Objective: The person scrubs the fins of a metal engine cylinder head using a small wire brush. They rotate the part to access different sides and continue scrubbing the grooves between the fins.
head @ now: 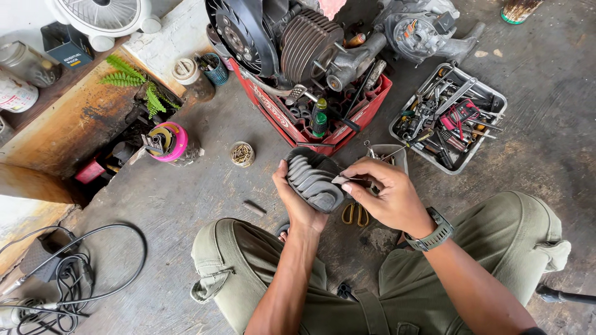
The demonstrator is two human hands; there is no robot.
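Person squatting on a concrete floor (186,198), olive trousers, knees wide, seen from above. Left hand (297,201) cups a grey finned cylinder head (313,180) from beneath and from its left side, fingers wrapped under it, fins facing up; the part is held in the air between the knees, just in front of a red crate (282,115). Right hand (385,192), with a watch (434,231) on the wrist, pinches a small flat pale piece (343,180) between thumb and forefinger, pressed against the right edge of the fins; what the piece is, cannot tell. Both hands closed, meeting at the part. Below the hands on the floor, scissors (355,214) with yellow handles, partly hidden. The crate holds an engine (292,40) with a black fan and a ribbed barrel, plus a green bottle (319,118). To the right of it, a grey tray (403,118) full of tools. To the left, a small tin of brass bits (242,154), a pink reel (166,142), a teal cup (217,69). Far left, black cables (74,273) lying in loops. A white fan (105,15) at the top left, and a fern (133,80) growing by a rusty ledge.
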